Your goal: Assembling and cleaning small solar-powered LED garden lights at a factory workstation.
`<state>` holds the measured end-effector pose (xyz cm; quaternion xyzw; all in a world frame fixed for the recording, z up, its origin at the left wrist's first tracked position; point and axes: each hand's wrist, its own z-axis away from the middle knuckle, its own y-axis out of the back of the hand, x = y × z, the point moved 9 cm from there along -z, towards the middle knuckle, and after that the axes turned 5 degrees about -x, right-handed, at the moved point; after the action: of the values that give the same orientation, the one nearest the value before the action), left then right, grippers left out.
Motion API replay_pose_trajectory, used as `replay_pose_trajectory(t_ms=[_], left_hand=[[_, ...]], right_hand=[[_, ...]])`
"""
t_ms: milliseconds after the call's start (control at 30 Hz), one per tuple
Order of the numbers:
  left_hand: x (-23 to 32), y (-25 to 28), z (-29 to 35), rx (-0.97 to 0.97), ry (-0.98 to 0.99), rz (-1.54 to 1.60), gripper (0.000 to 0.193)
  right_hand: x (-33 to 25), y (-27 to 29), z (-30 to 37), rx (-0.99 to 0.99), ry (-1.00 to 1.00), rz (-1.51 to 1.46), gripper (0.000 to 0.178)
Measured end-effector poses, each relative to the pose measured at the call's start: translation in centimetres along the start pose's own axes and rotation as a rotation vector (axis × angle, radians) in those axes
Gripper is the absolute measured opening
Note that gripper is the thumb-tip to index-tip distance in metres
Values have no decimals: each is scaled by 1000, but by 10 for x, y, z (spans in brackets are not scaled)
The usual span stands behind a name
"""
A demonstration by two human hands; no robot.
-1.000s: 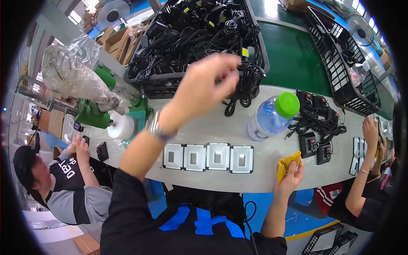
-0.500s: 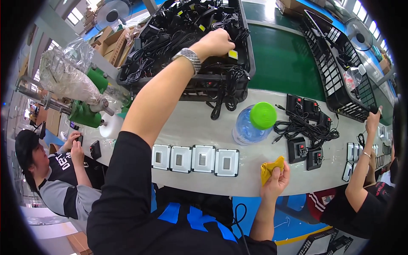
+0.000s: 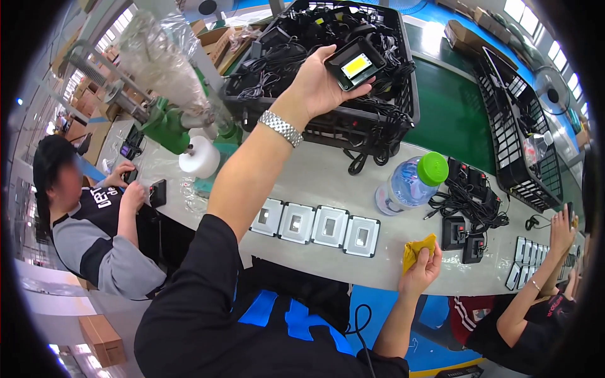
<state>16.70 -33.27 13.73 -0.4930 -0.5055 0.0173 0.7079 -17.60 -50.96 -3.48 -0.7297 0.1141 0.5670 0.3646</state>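
Note:
My left hand, with a metal watch on its wrist, grips a small black LED floodlight body with a yellow light panel facing up. It is raised over the near right part of a black plastic crate packed with similar light bodies and black cables. Over the table's front edge, my right hand pinches a folded yellow cloth. Between my arms, several silver-framed glass covers lie in a row on the pale table.
A clear bottle with a green lid stands right of the row. Beyond it lie several black lights with coiled cables. A green press stands left. Co-workers sit at both sides. Another black crate is at far right.
My left hand has lifted an LED floodlight out of the crate, its yellow panel now showing. The whole view has shifted, with the table contents appearing farther right. My right hand keeps the cloth.

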Motion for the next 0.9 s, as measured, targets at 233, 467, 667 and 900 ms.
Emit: replay_pose_trajectory(t_ms=[233,467,667,900], left_hand=[[67,-40,38,-210,-304,-48,54],[134,-86,100,-350,-602,-350,51],[120,-64,175,-21,-654,-728,56],[84,-14,246,-72,-382,-971,88]], right_hand=[[-5,-13,-2,13,24,72,29],[-6,-15,-4,-4,19,120,32],[-4,-8,0,9,33,155,33],[-32,-18,25,35,208,160,31]])
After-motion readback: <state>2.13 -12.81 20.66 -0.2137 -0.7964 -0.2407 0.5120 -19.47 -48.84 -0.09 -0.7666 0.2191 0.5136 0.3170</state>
